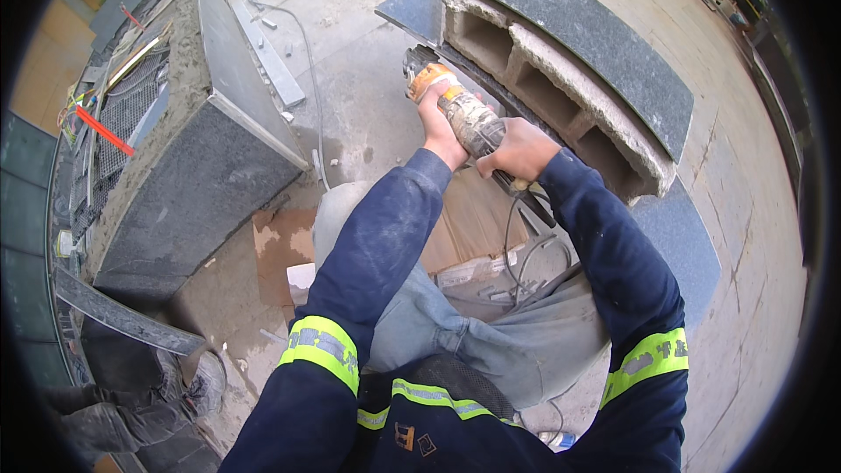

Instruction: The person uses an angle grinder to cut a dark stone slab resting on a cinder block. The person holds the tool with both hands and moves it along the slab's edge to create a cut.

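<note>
Both my hands grip a dusty orange-and-grey power tool, apparently an angle grinder [470, 119]. My left hand [438, 127] is closed round its front, by the orange gear housing; my right hand [521, 151] is closed round the body farther back. The tool's head points up and away, beside the dark lower edge of a hollow concrete block [562, 72] with three openings in view. A dark grey stone slab [596, 44] rests along the block's far side. The tool's cord [511, 241] hangs down over brown cardboard [469, 215] between my legs.
At left stands a stone-faced block [188, 193] topped with mortar, mesh and an orange tool. A long metal strip [267, 52] and cable lie on the concrete floor [342, 0]. Another person's legs and shoe [201, 385] are at lower left. Blue-grey slabs [674, 245] lie at right.
</note>
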### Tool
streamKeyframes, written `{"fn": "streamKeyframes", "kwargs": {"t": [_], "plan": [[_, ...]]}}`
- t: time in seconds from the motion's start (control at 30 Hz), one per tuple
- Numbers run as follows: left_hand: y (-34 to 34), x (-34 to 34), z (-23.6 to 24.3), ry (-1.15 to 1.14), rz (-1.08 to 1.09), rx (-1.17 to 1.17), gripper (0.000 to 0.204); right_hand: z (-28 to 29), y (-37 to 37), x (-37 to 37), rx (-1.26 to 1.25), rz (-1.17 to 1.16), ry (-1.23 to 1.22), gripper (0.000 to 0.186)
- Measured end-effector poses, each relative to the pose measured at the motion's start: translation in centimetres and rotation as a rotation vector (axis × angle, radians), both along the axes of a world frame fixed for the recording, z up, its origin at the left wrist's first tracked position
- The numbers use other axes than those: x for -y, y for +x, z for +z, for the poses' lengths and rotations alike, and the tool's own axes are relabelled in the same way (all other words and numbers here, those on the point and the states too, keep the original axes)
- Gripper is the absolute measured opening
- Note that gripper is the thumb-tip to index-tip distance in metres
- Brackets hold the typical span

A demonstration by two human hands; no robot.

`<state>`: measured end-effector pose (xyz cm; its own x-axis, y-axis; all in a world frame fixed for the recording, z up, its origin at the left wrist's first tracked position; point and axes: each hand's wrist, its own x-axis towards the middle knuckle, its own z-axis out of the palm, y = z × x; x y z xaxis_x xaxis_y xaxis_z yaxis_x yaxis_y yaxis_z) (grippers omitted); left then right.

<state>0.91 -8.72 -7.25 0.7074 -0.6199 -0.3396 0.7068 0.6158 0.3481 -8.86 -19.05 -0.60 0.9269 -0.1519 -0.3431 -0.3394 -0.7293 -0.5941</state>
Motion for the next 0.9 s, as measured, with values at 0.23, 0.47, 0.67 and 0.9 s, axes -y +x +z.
{"fn": "streamKeyframes", "kwargs": {"t": [0.23,0.47,0.67,0.9], "plan": [[-1.6,-0.5,1.0,-0.027,-0.029,-0.038,0.051,0.2,-1.2,-0.1,0.008,0.025,0.012,0.051],[-2.8,-0.6,1.5,-0.026,-0.030,-0.057,0.049,0.2,-2.5,-0.1,0.010,0.001,-0.026,0.053],[-3.4,-0.9,1.5,-0.045,-0.032,-0.039,0.051,1.1,-3.5,-0.6,0.011,0.003,0.015,0.052],[-4.5,-1.1,1.8,-0.060,-0.065,-0.044,0.052,1.8,-4.7,-1.0,-0.003,-0.006,0.013,0.053]]}}
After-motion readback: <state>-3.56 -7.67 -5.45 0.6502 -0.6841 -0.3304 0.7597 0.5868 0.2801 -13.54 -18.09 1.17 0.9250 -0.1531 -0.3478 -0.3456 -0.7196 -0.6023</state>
